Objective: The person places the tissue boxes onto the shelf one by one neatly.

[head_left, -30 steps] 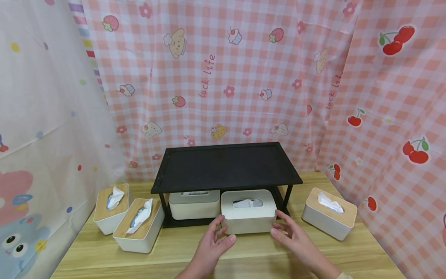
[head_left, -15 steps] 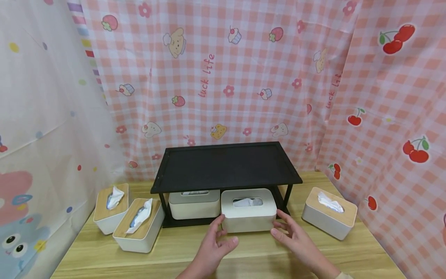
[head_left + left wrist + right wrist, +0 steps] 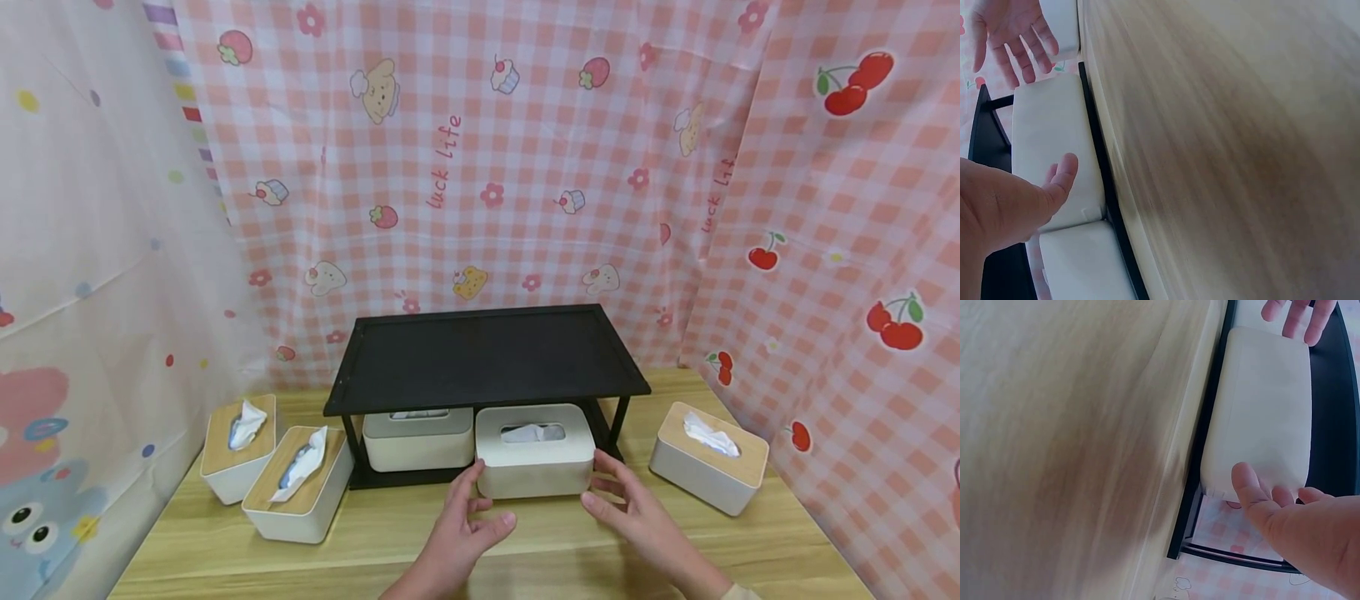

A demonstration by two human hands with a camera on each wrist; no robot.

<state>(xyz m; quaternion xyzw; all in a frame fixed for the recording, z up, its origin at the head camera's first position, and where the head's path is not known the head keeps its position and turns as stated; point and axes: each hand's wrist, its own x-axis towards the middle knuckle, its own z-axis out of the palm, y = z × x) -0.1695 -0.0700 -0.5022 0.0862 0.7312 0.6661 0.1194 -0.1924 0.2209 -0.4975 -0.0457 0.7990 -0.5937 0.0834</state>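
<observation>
A cream tissue box (image 3: 536, 477) with a white slotted lid stands at the front of the lower level of a black two-tier rack (image 3: 491, 354), on its right half. My left hand (image 3: 459, 533) is at the box's left end, index fingertip right at the side and thumb held off the front. At the opposite end my right hand (image 3: 637, 521) has its fingers along the side, thumb near the front corner. Both hands have loosely extended fingers. A second cream tissue box (image 3: 420, 446) sits beside it on the left half, its top partly hidden by the upper shelf.
Two tissue boxes with wooden lids, a rear one (image 3: 236, 442) and a front one (image 3: 300, 492), stand left of the rack. Another wooden-lidded tissue box (image 3: 708, 458) stands to its right. All are on the wooden table (image 3: 375, 542); patterned curtains (image 3: 480, 167) surround it.
The slotted-lid box has shifted slightly back into the rack between my hands, and its front edge sits a little farther away. The other boxes have stayed put.
</observation>
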